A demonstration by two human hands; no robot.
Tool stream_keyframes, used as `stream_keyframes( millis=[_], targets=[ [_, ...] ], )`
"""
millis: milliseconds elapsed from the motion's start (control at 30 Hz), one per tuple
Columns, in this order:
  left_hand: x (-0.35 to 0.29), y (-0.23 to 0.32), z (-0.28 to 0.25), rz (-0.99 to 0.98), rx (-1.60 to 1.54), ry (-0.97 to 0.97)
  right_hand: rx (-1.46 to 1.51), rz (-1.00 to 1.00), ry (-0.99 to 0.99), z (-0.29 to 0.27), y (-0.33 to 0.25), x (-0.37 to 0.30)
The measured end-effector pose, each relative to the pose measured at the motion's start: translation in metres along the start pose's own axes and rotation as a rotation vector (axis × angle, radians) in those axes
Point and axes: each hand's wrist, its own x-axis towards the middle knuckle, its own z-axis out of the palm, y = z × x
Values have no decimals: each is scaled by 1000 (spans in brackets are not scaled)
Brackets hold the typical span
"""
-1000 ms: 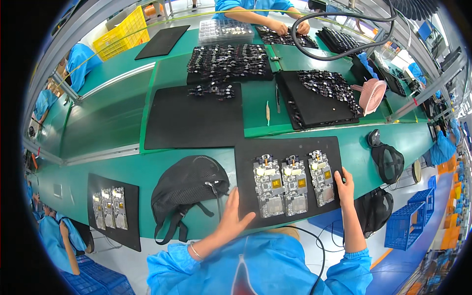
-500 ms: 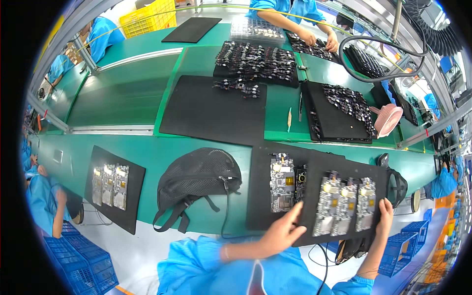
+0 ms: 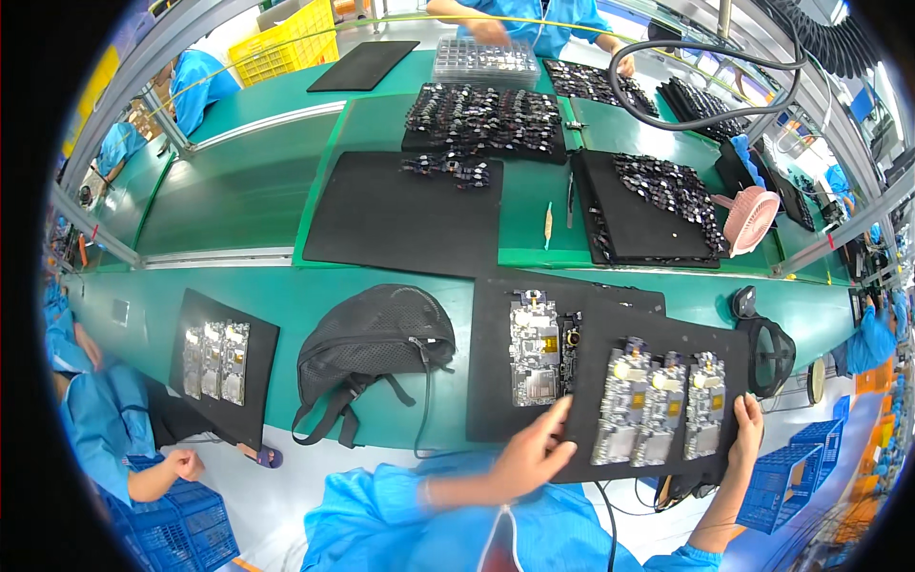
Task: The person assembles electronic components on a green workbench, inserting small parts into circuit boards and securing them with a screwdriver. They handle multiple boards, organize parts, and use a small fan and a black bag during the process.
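A black foam board [image 3: 599, 329] is held by its two sides between my hands, slightly tilted, over the front edge of the bench. Three bare circuit boards [image 3: 660, 415] lie on it in a row. My left hand [image 3: 536, 452] grips its left edge, with the fingertips hidden at the board. My right hand [image 3: 746, 434] clasps the right edge, its fingers on top. Under the held board, a larger black mat [image 3: 490, 381] lies on the green bench, carrying another circuit board [image 3: 534, 349] and a dark part [image 3: 571, 343] that is half covered.
A black mesh bag [image 3: 376, 329] sits left of the mat. Farther left, a black board [image 3: 195, 305] bears three circuit boards. Across the bench are a black mat [image 3: 381, 214], trays of small dark parts [image 3: 486, 119] and a pink fan [image 3: 751, 221]. Co-workers stand left and opposite.
The held board with its circuit boards has shifted slightly left and down in the picture. A co-worker at the left has moved closer, and the one opposite reaches over the clear trays.
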Motion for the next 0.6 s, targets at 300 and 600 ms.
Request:
stream_keyframes(
  millis=[300, 600],
  targets=[
    [-6, -45, -71, 49, 423, 413, 11, -15, -199, 122, 38, 24],
    [-6, -33, -58, 41, 199, 407, 278, 170, -336, 114, 24, 36]
  ],
)
